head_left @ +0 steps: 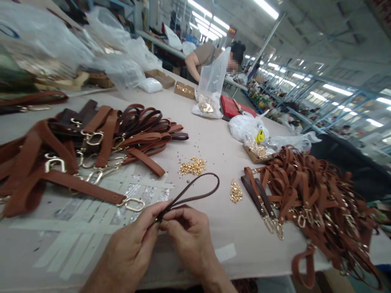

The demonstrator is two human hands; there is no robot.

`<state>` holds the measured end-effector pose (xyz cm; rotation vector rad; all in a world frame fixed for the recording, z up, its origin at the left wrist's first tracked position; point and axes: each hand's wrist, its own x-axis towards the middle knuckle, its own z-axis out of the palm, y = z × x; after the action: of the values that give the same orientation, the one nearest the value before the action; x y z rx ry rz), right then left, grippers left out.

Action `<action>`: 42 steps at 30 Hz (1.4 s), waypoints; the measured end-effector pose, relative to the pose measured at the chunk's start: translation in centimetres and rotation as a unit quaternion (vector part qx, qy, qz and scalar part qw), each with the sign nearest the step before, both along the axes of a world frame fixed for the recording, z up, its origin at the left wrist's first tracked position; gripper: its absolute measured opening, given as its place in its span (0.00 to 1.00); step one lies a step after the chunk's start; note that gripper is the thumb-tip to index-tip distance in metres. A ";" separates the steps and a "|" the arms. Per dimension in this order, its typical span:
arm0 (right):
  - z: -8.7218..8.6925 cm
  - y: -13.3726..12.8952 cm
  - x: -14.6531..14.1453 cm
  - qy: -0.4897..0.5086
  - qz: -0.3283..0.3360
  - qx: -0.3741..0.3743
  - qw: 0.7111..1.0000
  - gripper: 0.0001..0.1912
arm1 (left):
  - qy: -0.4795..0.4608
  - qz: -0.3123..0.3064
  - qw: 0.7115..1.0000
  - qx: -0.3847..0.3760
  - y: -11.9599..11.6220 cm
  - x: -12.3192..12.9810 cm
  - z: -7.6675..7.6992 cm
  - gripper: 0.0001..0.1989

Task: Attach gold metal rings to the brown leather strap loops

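Note:
A dark brown leather strap (pixel 210 191), bent into a loop, points away from me above the table. My left hand (pixel 134 240) is closed on the strap's lower end. My right hand (pixel 189 232) pinches at the same end, its thumb and fingers pressed together; a tiny metal part glints there, too small to make out. Just beyond the loop lies a pile of small gold metal pieces (pixel 193 166). To the right of the loop is a smaller heap of gold pieces (pixel 236 191).
Brown leather straps with gold clasps (pixel 94 138) are heaped at left, and more brown straps (pixel 305 187) at right. At the back stand a clear bag of metal parts (pixel 206 103), a small box of gold pieces (pixel 184 90) and a red item (pixel 230 106). A person (pixel 204 59) leans over beyond.

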<state>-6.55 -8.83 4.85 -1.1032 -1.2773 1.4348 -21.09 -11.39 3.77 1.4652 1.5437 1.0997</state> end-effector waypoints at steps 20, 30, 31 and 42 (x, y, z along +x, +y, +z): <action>-1.3 -0.5 -0.6 0.032 -0.052 -0.032 0.998 0.07 | -0.020 -0.038 0.999 0.027 -0.6 -0.2 0.3 0.17; 0.2 0.2 0.9 -0.158 -0.047 0.076 0.983 0.06 | -0.177 -0.028 0.976 -0.125 0.1 0.4 -0.4 0.21; 0.4 0.4 1.4 -0.178 -0.035 0.087 0.979 0.06 | -0.200 -0.035 0.968 -0.145 0.2 0.6 -0.5 0.22; -0.6 4.6 16.1 -0.643 -0.040 0.273 0.714 0.09 | -0.383 0.005 0.875 -0.297 0.1 -0.1 -1.7 0.30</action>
<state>9.58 -4.21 4.26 -1.7098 -2.3113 -0.0914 -21.16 -11.33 2.05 0.4956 1.1404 0.9200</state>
